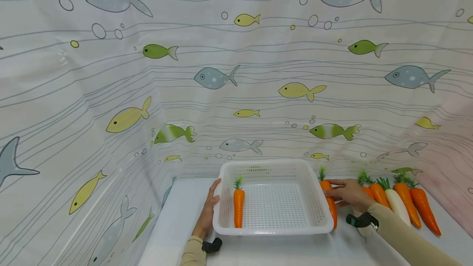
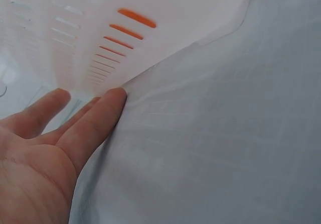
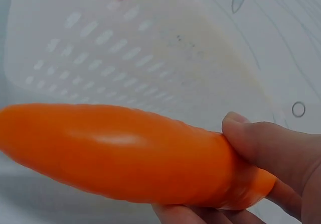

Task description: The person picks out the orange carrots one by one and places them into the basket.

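Note:
A white plastic basket (image 1: 273,231) with slotted walls stands on the table, one carrot (image 1: 239,208) lying lengthwise near its left wall. Just outside the basket's right wall, my right hand (image 1: 351,193) grips a second carrot (image 3: 115,153) near its thick end, thumb above and fingers beneath. Against the left wall rests my left hand (image 2: 55,148), its fingers extended along the outside. Orange shows through the wall's slots in the left wrist view. The held carrot's leafy top is hidden in the right wrist view.
Right of my right hand lie several carrots (image 1: 425,208) and a white radish (image 1: 398,206) in a row, partly behind my forearm. A fish-patterned sheet (image 1: 273,65) hangs behind and beside the white table (image 1: 177,204).

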A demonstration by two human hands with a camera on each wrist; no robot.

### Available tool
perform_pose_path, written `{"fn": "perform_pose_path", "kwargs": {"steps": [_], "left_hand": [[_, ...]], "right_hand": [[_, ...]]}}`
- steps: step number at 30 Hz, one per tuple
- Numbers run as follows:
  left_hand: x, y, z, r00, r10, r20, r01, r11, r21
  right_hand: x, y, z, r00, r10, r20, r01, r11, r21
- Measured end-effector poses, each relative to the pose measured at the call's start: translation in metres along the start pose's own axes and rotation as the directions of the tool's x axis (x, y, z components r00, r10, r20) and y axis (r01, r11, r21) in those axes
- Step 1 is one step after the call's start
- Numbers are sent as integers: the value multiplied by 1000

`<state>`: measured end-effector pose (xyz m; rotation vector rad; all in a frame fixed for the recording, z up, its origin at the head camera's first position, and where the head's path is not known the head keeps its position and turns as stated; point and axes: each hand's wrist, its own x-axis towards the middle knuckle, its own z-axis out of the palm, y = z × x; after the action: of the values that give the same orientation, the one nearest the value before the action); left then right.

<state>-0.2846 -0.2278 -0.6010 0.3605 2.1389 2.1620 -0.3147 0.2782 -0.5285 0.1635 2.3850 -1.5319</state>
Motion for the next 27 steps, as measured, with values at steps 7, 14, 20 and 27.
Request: {"fn": "perform_pose_path", "kwargs": {"steps": [7,14,20,27], "left_hand": [[0,-2,1,1000,-4,-10,4,1000,-11],[-1,-1,1,1000,7,-20,-7,1000,6],[0,-1,1,1000,15,-19,-15,1000,13],[0,0,2,1000,22,-9,-22,1000,8]], "right_hand": [[0,-7,-7,998,-56,20,55,998,33],[-2,-20,-22,998,-69,10,69,997,16],[-4,-36,-32,994,-106,40,105,994,6],[-7,-58,-32,988,-140,68,138,990,29]]}}
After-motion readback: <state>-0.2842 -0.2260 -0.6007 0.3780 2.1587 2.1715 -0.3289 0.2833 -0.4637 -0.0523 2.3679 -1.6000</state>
